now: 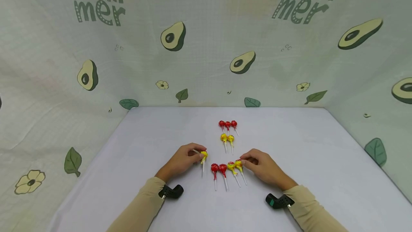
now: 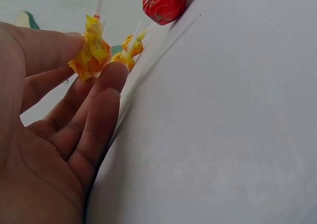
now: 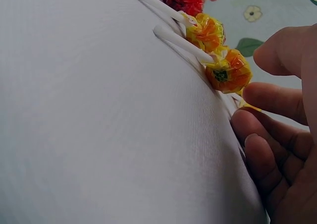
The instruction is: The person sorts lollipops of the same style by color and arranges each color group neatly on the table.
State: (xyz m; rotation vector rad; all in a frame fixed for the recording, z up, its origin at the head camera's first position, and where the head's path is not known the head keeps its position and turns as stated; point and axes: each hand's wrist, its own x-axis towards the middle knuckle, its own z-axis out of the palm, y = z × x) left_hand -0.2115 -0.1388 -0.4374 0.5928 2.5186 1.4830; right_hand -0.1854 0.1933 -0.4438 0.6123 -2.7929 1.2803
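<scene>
My left hand (image 1: 185, 158) pinches a yellow-wrapped lollipop (image 1: 204, 154) by its head, between thumb and fingers. In the left wrist view that lollipop (image 2: 92, 53) has its white stick pointing up out of frame. Right of it, a row on the table has two red lollipops (image 1: 222, 168) and two yellow ones. Beside the outermost yellow lollipop (image 1: 238, 164) is my right hand (image 1: 265, 167). The right wrist view shows its thumb and index finger apart, with the index fingertip close against the yellow wrapper (image 3: 230, 73); contact is hard to tell.
Farther back on the white table (image 1: 161, 124) lie three red lollipops (image 1: 227, 124) side by side. Two yellow lollipops (image 1: 224, 137) lie just in front of them. A cloth printed with avocados (image 1: 173, 37) hangs behind and beside the table.
</scene>
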